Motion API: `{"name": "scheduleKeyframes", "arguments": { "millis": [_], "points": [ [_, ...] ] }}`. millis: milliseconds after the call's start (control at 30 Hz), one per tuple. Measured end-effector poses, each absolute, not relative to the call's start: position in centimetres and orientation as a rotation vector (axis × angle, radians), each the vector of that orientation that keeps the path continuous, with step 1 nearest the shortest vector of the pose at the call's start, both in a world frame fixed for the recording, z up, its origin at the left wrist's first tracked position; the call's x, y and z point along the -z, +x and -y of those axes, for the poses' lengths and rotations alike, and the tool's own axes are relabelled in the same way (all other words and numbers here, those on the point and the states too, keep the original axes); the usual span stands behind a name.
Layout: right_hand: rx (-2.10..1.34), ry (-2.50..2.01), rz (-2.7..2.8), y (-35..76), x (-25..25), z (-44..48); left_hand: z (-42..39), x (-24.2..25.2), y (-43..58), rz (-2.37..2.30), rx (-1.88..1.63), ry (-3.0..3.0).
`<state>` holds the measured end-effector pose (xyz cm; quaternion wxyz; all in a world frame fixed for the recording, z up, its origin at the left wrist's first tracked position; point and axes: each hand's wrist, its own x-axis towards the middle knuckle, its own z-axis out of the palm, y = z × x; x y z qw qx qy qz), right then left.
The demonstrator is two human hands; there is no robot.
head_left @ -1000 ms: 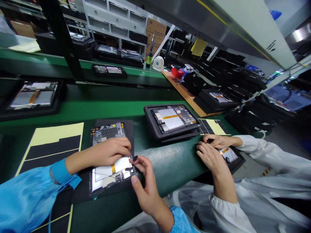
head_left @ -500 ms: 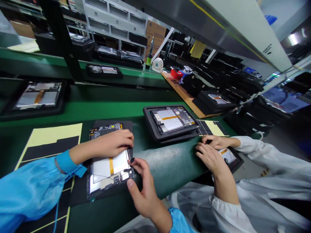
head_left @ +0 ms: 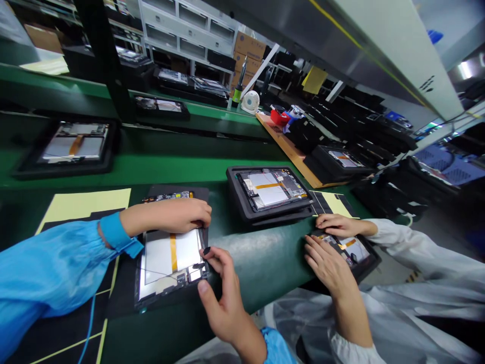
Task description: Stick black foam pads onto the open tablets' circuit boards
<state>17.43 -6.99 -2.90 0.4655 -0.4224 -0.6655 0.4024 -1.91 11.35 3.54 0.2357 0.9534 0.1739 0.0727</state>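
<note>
Across the green surface (head_left: 261,268), the head camera looks down on the person's left hand (head_left: 170,215), curled over the top edge of an opened tablet (head_left: 170,265). Whether it grips that edge or only rests there cannot be told. This hand now sits further up the tablet than it did a moment ago, which leaves more of the white panel (head_left: 159,258) and its amber tape strip (head_left: 173,253) bare. The tablet lies flat on a black mat (head_left: 121,298). The right hand (head_left: 223,298) is half open at the tablet's lower right corner, and a small black piece (head_left: 206,251) sits at its forefinger tip; whether it is held or worn cannot be told. A yellow and black sheet (head_left: 83,205) lies just left of the mat. Beyond stands another tablet in a black tray (head_left: 232,192). To the right, a co-worker's hands (head_left: 329,253), with white sleeves, rest on a third tablet (head_left: 354,250).
</note>
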Motion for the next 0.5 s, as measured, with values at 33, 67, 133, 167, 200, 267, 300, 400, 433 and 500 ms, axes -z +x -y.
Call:
{"name": "scheduleKeyframes", "arguments": {
  "millis": [33, 67, 133, 167, 200, 267, 300, 400, 433, 500],
  "points": [
    [-0.99, -1.037, 1.633, 17.4, 2.9, 7.0, -11.4, -3.6, -1.8, -0.471, -0.195, 2.627],
    [-0.993, -1.039, 1.632, 17.5, 2.9, 7.0, -11.5, -3.6, -1.8, -0.461, -0.193, 2.639],
    [-0.998, -1.045, 1.633, 17.5, 3.0, 7.0, -11.8, -3.7, -1.8, -0.436, -0.195, 2.661],
    [-1.0, -1.048, 1.636, 17.6, 3.0, 7.0, -11.9, -3.7, -2.0, -0.425, -0.199, 2.667],
    [-0.999, -1.049, 1.64, 17.6, 3.0, 7.1, -11.9, -3.7, -2.2, -0.418, -0.205, 2.669],
    [-0.982, -1.044, 1.649, 17.6, 2.9, 7.1, -12.1, -3.4, -2.7, -0.418, -0.228, 2.663],
    [-0.968, -1.041, 1.658, 17.6, 2.9, 7.0, -12.3, -3.2, -3.0, -0.425, -0.245, 2.657],
    [-0.917, -1.05, 1.694, 17.5, 2.7, 7.0, -12.5, -2.4, -3.8, -0.472, -0.312, 2.639],
    [-0.903, -1.053, 1.705, 17.5, 2.7, 6.9, -12.4, -2.2, -4.0, -0.492, -0.336, 2.637],
    [-0.883, -1.051, 1.715, 17.5, 2.6, 6.9, -12.0, -2.1, -4.2, -0.529, -0.388, 2.64]
  ]
}}
